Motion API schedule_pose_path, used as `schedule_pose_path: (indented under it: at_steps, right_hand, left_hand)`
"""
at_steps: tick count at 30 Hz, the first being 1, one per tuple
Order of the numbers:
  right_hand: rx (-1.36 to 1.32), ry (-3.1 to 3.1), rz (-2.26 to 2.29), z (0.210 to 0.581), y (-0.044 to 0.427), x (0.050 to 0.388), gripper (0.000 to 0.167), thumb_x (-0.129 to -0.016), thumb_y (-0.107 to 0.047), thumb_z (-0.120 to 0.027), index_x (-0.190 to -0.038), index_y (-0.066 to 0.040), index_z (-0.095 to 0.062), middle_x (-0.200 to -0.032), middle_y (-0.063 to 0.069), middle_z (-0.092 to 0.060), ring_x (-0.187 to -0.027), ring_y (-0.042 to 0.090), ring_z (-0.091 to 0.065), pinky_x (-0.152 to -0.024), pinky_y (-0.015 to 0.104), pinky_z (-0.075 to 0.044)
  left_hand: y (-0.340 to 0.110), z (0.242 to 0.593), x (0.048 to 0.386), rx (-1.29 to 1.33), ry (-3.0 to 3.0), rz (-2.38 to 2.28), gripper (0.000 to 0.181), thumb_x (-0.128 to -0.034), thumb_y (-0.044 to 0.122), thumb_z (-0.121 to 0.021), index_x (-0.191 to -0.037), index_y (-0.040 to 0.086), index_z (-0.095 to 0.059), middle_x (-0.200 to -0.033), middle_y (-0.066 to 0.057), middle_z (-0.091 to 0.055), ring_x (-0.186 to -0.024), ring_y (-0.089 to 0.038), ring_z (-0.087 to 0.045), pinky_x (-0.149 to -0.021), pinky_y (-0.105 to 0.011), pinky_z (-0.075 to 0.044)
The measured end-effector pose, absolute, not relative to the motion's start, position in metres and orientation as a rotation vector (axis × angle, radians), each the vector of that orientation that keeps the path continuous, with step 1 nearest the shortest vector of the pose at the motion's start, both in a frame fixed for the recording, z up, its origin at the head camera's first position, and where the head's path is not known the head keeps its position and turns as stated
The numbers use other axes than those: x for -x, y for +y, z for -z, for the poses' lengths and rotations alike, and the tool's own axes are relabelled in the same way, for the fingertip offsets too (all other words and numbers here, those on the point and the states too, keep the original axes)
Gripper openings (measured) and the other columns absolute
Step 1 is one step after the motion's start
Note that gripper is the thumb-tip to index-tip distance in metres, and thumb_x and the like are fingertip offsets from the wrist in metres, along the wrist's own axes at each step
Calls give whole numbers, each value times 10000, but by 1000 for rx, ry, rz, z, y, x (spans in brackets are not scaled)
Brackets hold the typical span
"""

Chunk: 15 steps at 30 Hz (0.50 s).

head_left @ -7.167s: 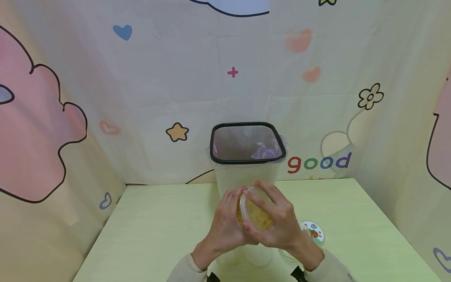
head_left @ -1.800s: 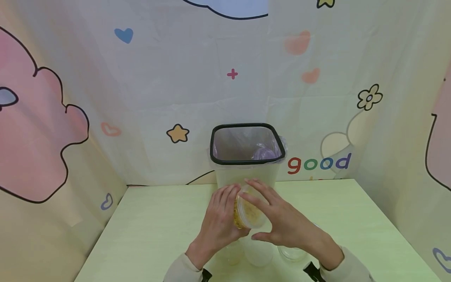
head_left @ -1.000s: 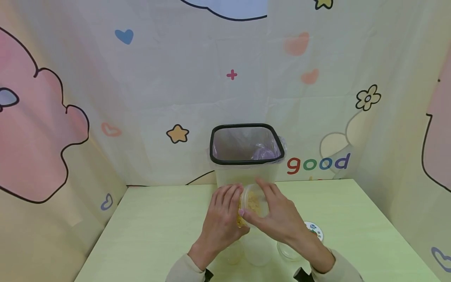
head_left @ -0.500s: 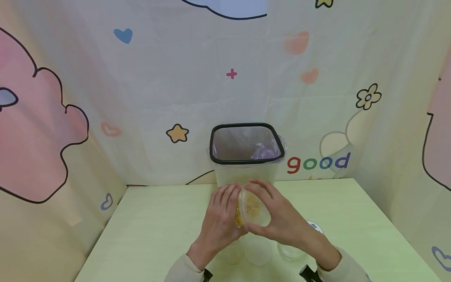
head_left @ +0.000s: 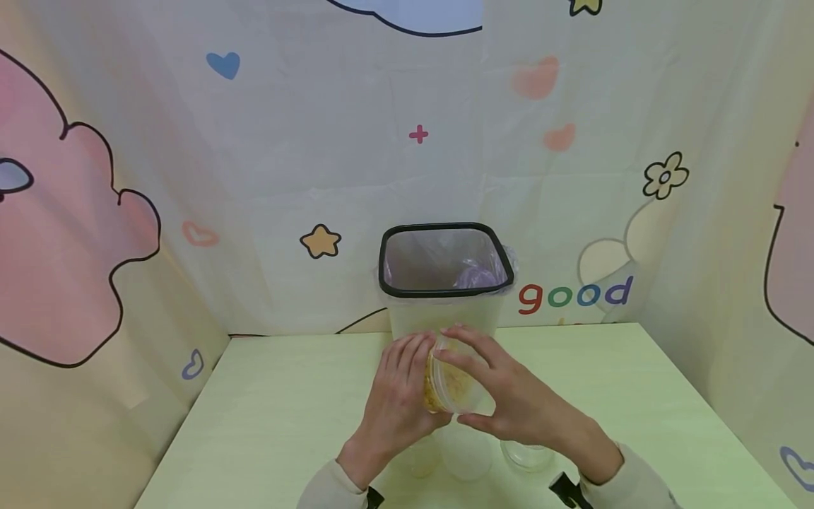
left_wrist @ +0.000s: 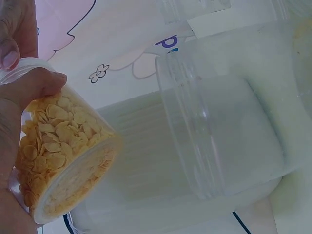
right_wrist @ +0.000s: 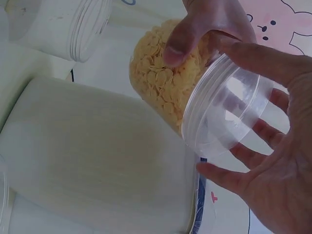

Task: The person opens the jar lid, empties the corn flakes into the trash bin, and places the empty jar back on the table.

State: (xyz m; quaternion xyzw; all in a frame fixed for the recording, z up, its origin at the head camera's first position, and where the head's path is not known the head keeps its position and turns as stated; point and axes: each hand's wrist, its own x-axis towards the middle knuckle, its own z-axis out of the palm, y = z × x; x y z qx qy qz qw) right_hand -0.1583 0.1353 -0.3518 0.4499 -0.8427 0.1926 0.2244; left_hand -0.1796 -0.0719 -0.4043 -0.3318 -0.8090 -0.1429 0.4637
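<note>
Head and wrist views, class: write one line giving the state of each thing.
Flake jar: tilted, gripped by the left hand.
Clear lid: on the jar's mouth; tightness unclear.
Right hand: fingers spread round the lid, contact unclear.
Bin: upright, open, bag-lined.
Clear jar: no flakes visible.

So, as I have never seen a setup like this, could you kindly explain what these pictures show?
Of course. There is no machine here: a person works with bare hands. The wide picture comes from a camera on the head, looking forward and down; the two closer ones come from cameras worn on each wrist.

The left hand grips a clear jar of yellow flakes, tilted in the air. The right hand is spread around its clear lid; how firmly it touches is hard to tell.

Below, on the table, are some clear containers, partly hidden. Behind stands a bin with a black rim and a bag inside, before a printed backdrop.
</note>
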Motion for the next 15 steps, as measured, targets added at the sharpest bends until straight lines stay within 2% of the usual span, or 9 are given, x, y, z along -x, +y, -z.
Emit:
schedule_pose_path:
  at_steps: [5,9,12,15]
  right_hand:
    - [-1089,-2346,-550,351,130,149,978,-699,-485,-843,-1506,-215,-361,-1587,71,-290,-1402,268,-393,-945,468,-550]
    - [-821,-2398,-596,349,121,139,916,-760,-585,-743,-1511,-230,-355,-1545,68,-375,-1272,302,-538,-823,474,-582]
    - [-623,-2469,-651,347,114,137,881,-794,-587,-700,-1514,-223,-348,-1488,93,-448,-1131,331,-625,-757,477,-580]
    - [-472,-2571,-690,347,110,138,880,-812,-610,-662,-1526,-221,-327,-1444,116,-494,-952,327,-674,-721,474,-559]
  left_hand:
    - [-72,405,178,815,-2004,369,1103,-435,446,-944,-1338,28,-469,-1311,-93,-565,-1185,-259,-532,-1033,-408,-468]
    - [-72,404,178,813,-1988,359,1024,-499,443,-915,-1327,22,-486,-1318,-99,-564,-1188,-266,-531,-1044,-415,-458]
    - [-72,404,179,817,-1973,336,1047,-472,437,-927,-1328,18,-491,-1331,-101,-559,-1190,-268,-526,-1052,-419,-449]
    - [-73,406,179,823,-1968,306,1127,-393,436,-956,-1329,16,-490,-1344,-101,-548,-1198,-270,-517,-1064,-420,-436]
